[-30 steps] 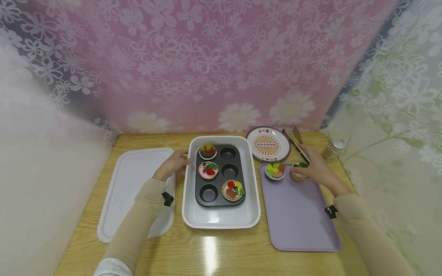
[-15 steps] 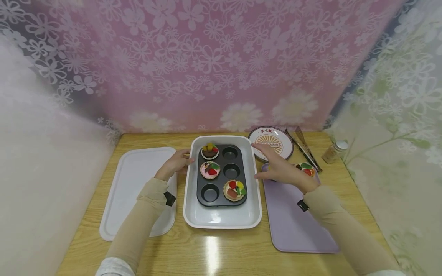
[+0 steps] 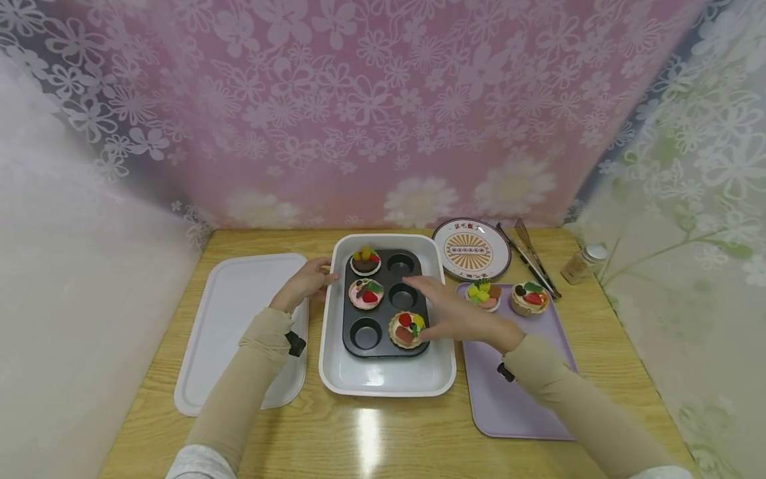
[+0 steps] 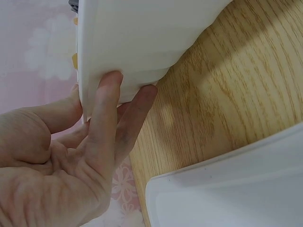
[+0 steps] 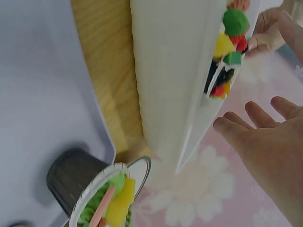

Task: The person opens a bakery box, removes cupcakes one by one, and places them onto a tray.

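My left hand holds the left side of a deep white rectangular dish. In the left wrist view its thumb is at the rim and its fingers lie along the outer wall. Inside the dish sits a dark muffin tin with three fruit-topped tarts in its cups. My right hand, fingers spread and nothing in them, hovers over the tin's right side. Its thumb tip comes close to the tart at the near right. A chocolate tart and a pink-cream tart fill the far-left and middle-left cups.
On the purple tray at right stand a fruit cup and another tart. Behind are a patterned plate, tongs and a lidded jar. A white tray lies at left.
My right hand has left the tart on the purple tray and moved leftward over the muffin tin, its fingers spread. My left hand stays at the white dish.
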Action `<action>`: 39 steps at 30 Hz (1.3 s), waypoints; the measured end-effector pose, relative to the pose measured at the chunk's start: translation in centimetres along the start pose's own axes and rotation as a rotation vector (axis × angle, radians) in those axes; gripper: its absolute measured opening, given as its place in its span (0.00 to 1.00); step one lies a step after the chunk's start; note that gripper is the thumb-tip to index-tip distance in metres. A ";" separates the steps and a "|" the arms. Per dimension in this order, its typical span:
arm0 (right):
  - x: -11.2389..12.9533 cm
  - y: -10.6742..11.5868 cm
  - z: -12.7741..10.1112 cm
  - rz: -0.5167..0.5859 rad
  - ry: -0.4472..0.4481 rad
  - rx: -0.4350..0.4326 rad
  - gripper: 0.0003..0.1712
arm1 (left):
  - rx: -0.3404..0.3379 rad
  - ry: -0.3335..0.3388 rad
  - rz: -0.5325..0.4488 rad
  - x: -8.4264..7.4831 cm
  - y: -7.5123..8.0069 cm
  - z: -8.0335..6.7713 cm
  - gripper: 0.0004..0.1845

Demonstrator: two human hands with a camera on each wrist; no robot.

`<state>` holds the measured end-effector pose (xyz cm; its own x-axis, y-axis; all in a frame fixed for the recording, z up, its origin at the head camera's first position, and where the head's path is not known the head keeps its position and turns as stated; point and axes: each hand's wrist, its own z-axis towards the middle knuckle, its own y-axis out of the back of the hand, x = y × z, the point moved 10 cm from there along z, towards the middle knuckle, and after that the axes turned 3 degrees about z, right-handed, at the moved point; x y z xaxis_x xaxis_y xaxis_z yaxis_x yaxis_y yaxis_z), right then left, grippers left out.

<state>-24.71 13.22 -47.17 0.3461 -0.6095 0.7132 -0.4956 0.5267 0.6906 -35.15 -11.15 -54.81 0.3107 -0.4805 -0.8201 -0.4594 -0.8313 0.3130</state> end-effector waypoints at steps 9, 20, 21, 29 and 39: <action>0.4 -3.1 0.5 -0.077 0.013 0.076 0.65 | -0.003 0.014 -0.007 0.1 0.0 0.0 0.26; 0.8 -5.3 0.9 -0.153 0.046 0.113 0.66 | 0.000 0.010 -0.010 0.0 0.1 0.1 0.26; 0.6 -5.4 0.9 -0.161 0.040 0.118 0.65 | 0.000 0.012 -0.011 0.0 0.1 0.1 0.26; 0.0 -6.2 1.1 -0.232 0.030 0.142 0.61 | 0.004 0.006 -0.010 0.0 0.0 0.1 0.26; 0.5 -6.5 1.4 -0.323 0.124 0.122 0.49 | 0.007 -0.002 -0.016 0.0 0.1 0.1 0.27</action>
<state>-22.46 8.67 -51.44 0.5905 -0.6525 0.4750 -0.4339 0.2396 0.8685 -35.24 -11.24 -54.83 0.3166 -0.4671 -0.8256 -0.4606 -0.8365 0.2967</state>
